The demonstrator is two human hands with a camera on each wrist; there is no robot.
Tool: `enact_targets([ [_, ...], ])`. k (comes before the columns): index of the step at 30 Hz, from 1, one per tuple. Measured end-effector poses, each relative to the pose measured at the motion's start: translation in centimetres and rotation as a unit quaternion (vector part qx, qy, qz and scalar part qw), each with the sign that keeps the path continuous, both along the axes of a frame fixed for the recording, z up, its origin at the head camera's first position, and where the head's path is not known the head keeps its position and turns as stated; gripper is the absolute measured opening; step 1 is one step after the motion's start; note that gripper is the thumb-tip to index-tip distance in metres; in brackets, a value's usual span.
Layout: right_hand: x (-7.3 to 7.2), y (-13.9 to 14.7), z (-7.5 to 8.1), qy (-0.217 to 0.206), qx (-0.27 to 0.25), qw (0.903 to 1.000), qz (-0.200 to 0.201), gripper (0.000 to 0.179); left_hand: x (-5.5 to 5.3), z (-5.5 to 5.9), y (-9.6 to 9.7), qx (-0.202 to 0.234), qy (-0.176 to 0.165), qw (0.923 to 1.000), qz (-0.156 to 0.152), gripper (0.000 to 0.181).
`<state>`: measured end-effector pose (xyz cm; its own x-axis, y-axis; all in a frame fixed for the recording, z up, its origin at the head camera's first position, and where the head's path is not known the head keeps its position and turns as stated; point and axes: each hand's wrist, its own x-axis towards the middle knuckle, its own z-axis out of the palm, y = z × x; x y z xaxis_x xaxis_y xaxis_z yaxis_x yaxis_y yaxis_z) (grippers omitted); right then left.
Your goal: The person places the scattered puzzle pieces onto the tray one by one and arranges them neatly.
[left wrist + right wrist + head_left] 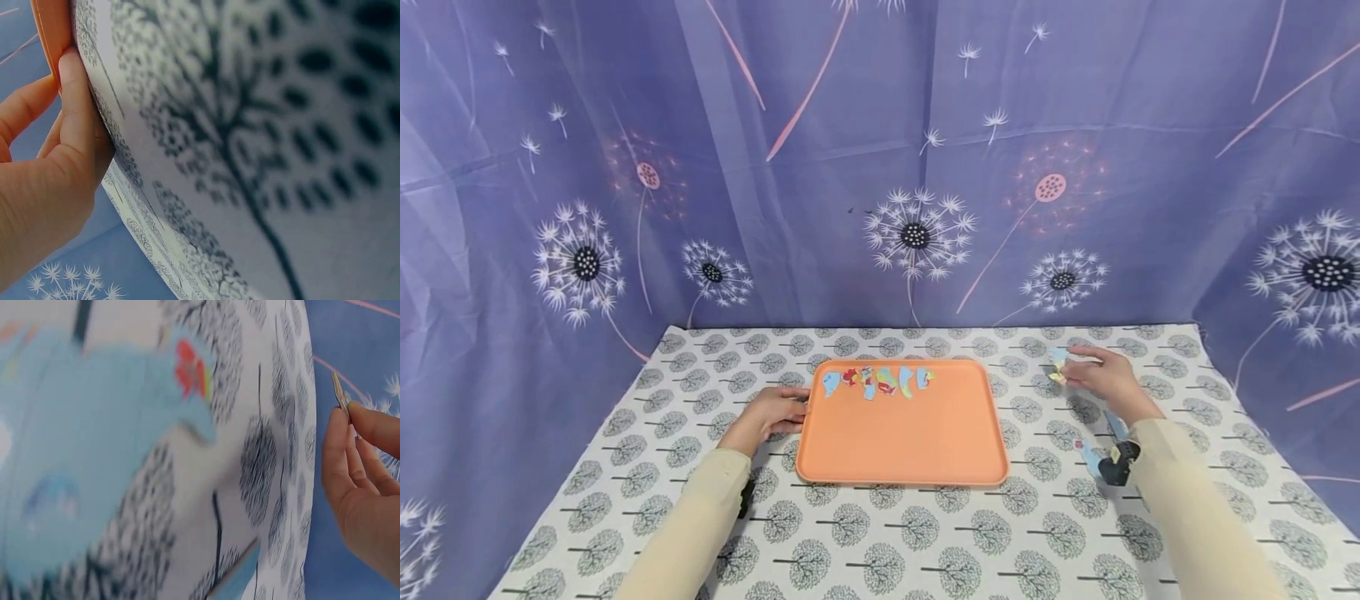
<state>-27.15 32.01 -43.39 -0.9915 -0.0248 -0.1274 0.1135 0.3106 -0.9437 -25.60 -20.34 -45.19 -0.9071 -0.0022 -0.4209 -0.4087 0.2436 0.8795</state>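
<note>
My right hand (1105,382) pinches a thin jigsaw puzzle piece (1057,363) between thumb and fingertips, over the right part of the table. The piece has light blue and yellow on it; in the right wrist view the puzzle piece (341,395) shows nearly edge-on. At the left side of the orange tray (910,446), my left hand (769,412) grips the rim, thumb and finger meeting the tray edge (53,37) in the left wrist view. A row of several irregular puzzle pieces (886,382) lies along the tray's far side, coloured blue, red and green.
Light blue pieces (1086,456) lie on the tree-patterned cloth (880,567) near the right wrist, partly behind the dark wrist camera (1117,463). One blue piece (81,444) looms close in the right wrist view. A purple dandelion curtain (820,208) stands behind the table.
</note>
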Motion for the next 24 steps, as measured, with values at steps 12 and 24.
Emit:
enact_targets([
  [12, -1.0, -3.1, 0.9, -0.017, -0.009, 0.9990, 0.040, 0.061, 0.1, 0.2, 0.1, -0.007, 0.000, 1.0000, -0.002, 0.046],
  [24, -2.0, -6.7, 1.2, -0.029, -0.037, 0.9971, 0.060, 0.060, 0.0, 0.2, 0.2, -0.012, -0.004, 0.9999, -0.001, 0.046],
])
